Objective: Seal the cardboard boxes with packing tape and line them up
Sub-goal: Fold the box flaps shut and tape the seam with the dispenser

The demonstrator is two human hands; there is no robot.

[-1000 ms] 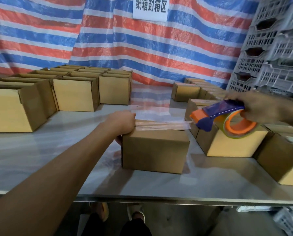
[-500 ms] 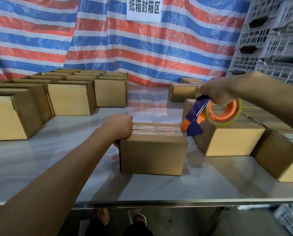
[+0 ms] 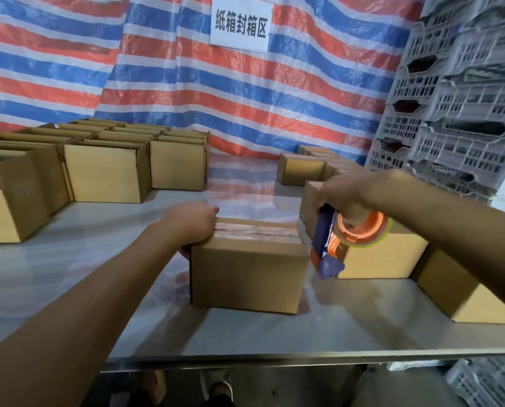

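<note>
Centre of the worktop, near its front edge: steadies box with left hand curled over its left end; grips dispenser in right hand at the right end. Probably light, stiff cardboard; best gripped by opposite side walls.

Dim indoor light, tabletop glare, wide-angle distortion

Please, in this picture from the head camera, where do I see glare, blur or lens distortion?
Head view: the glossy pale table top mirrors the red-white-blue striped tarpaulin, a soft sheen. Head view: the purple-and-orange tape dispenser and the right hand gripping it are slightly motion-blurred. Head view: the wide lens tilts the stacked grey plastic crates at the right.
</note>
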